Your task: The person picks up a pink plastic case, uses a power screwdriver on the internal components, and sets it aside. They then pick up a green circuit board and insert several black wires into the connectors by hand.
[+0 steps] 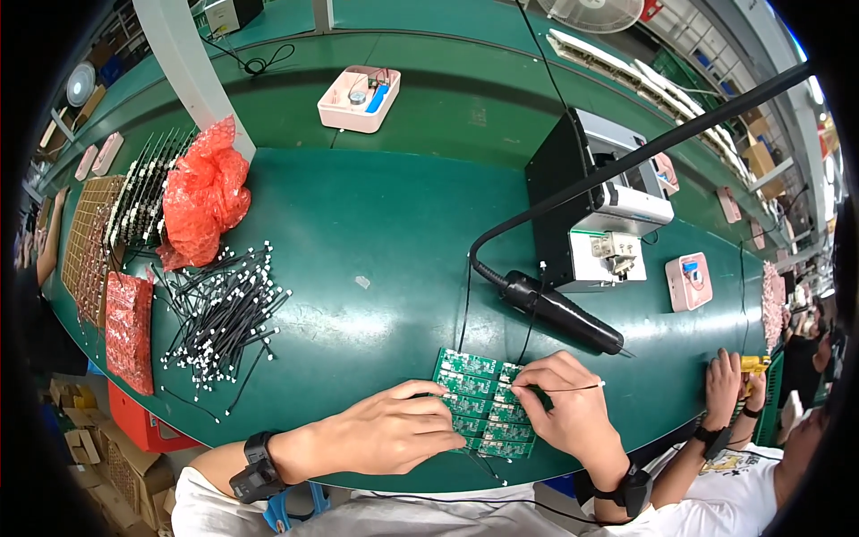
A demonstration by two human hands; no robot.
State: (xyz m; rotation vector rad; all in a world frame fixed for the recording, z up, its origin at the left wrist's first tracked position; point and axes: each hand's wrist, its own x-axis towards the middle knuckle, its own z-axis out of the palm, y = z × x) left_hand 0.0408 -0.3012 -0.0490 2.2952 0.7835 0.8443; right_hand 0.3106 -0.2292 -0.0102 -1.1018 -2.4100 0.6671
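A green circuit board panel (474,404), divided into several small boards, lies at the table's near edge in front of me. My left hand (389,430) holds it by its left side, fingers bent over that edge. Over the panel's right upper part, my right hand (573,407) pinches a thin black cable (573,388); a small white connector shows on its right end. The cable's other end is at the boards, hidden by my fingertips. Another short cable (488,467) sticks out below the panel.
Left lies a heap of black cables (224,313), beside a red packet (130,331), a red plastic bag (206,197) and racked boards (148,188). A black handheld tool (564,313) and a boxy machine (591,206) stand right. A co-worker's hands (723,389) are far right.
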